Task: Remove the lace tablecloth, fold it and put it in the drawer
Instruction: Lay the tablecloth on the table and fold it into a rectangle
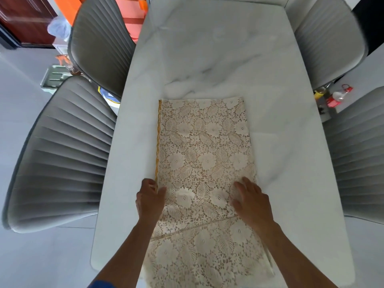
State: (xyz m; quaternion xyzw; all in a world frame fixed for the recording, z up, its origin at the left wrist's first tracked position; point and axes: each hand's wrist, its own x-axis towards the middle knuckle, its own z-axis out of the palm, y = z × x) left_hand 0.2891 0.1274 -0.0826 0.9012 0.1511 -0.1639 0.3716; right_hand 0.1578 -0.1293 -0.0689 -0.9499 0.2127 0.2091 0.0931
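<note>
lace, cream with a leaf and flower pattern, fills the lower middle of the frame: the lace tablecloth (204,163) lies folded into a long strip on the marble desk (280,142), its near end hanging over the desk's bottom edge. a diagonal crease crosses the strip low down, where one layer seems to overlap another. just above that crease the left hand (150,199) sits at the strip's left border by the yellow trim (158,140), fingers curled at the edge, though whether it truly pinches the edge i cannot tell. the right hand (250,201) lies flat with fingers spread on the strip's right side, likely pressing the layers smooth so the fold stays square. farther up, the strip's far end rests near the centre of the frame with bare marble beyond, room for another fold. grey ribbed chairs (62,152) flank both sides. no drawer is in view, so stowing remains ahead.
</note>
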